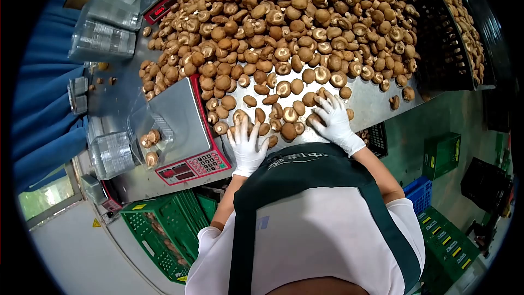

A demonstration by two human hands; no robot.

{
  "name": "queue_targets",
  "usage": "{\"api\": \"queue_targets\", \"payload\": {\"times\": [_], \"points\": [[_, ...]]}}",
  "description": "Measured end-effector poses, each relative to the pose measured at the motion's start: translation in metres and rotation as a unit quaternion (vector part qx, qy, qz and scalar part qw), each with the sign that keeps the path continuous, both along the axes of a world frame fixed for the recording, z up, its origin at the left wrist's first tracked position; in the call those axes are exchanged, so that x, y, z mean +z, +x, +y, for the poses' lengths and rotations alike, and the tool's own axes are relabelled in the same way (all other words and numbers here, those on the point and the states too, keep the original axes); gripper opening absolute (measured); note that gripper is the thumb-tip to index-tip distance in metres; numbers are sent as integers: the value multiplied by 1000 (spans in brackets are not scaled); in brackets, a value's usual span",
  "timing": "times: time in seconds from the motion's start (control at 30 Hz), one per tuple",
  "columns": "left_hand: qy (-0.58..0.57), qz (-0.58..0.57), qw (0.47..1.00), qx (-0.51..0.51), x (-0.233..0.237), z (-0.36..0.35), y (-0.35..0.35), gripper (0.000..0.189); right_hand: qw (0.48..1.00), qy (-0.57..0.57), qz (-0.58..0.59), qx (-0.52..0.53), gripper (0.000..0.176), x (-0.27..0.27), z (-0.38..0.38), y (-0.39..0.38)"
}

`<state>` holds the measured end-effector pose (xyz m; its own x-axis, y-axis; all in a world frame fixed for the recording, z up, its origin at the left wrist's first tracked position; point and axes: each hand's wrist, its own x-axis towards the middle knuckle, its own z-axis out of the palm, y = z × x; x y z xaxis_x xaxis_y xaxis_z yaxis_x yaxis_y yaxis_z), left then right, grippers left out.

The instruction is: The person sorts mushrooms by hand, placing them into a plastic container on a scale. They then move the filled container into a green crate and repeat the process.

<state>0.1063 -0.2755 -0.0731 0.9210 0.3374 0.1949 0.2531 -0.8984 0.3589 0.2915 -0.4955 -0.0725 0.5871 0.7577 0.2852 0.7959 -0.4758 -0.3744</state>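
Note:
My left hand, in a white glove, lies with its fingers spread at the front edge of the steel table, its fingertips against a few loose brown mushrooms. To the right, my right hand, gloved the same way, has its fingers apart and touches mushrooms beside it. Between my hands sit several mushrooms, some cap up and some stem up. A large heap of mushrooms covers the table beyond. Neither hand has anything lifted; parts of the mushrooms under the fingertips are hidden.
Left of my hands stands a red-framed digital scale. A clear plastic tray with a few mushrooms is beside it. Stacks of clear trays line the far left. A black crate stands right; a green crate is below left.

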Motion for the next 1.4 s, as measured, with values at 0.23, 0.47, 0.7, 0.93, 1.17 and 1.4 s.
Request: {"api": "queue_targets", "payload": {"times": [0.23, 0.47, 0.7, 0.93, 1.17, 1.4], "points": [[-25, 15, 994, 109, -12, 13, 11, 77, 995, 83, -44, -18, 29, 4, 54, 39], [6, -7, 1000, 22, -21, 8, 45, 76, 986, -155, -12, 59, 52, -8, 112, 46], [-42, -163, 985, 38, -3, 21, 75, 34, 948, 34, 316, -25, 43, 15, 90, 57], [-170, -220, 944, 176, 19, 80, 114, 27, 764, 242, 593, -76, 22, 31, 85, 89], [-187, -159, 956, 159, 29, 91, 84, 24, 963, -225, 131, 74, 51, 6, 155, 65], [-105, 190, 973, 74, 30, 55, 67, 47, 883, 37, 467, 27, 47, 19, 134, 66]]}}
